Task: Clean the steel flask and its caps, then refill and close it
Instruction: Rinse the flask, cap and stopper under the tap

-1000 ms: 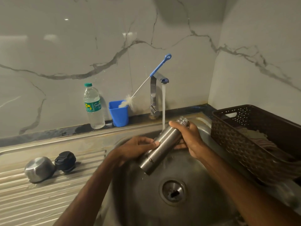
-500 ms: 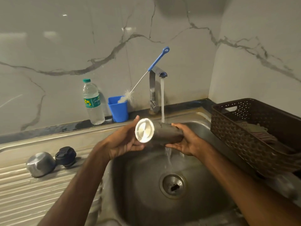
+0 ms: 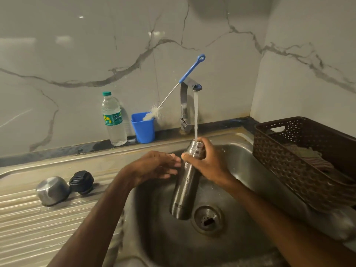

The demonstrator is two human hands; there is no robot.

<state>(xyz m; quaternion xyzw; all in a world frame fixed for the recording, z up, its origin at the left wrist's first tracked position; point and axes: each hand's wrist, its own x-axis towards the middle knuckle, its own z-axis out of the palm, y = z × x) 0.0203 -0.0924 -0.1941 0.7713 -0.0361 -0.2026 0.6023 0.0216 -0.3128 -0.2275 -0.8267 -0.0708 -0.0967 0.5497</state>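
The steel flask [image 3: 185, 189] stands nearly upright over the sink bowl [image 3: 240, 160], its open mouth under the running tap [image 3: 189, 87]. My right hand [image 3: 208, 162] grips its neck just below the mouth. My left hand [image 3: 156, 166] is beside the flask's upper body, fingers spread, fingertips close to it or just touching. The steel cup cap [image 3: 52, 190] and the black stopper cap [image 3: 81, 182] lie on the ribbed drainboard at the left. A blue-handled bottle brush [image 3: 173, 93] leans out of a blue cup [image 3: 143, 127].
A plastic water bottle [image 3: 113, 120] stands on the ledge next to the blue cup. A brown perforated basket [image 3: 300, 166] with cloths sits at the sink's right rim. The drain [image 3: 208, 219] is below the flask. Marble walls close the back and right.
The flask went from lying horizontal, base toward me in both hands, to upright with its mouth under the stream. My left hand let go of it; my right now holds the neck.
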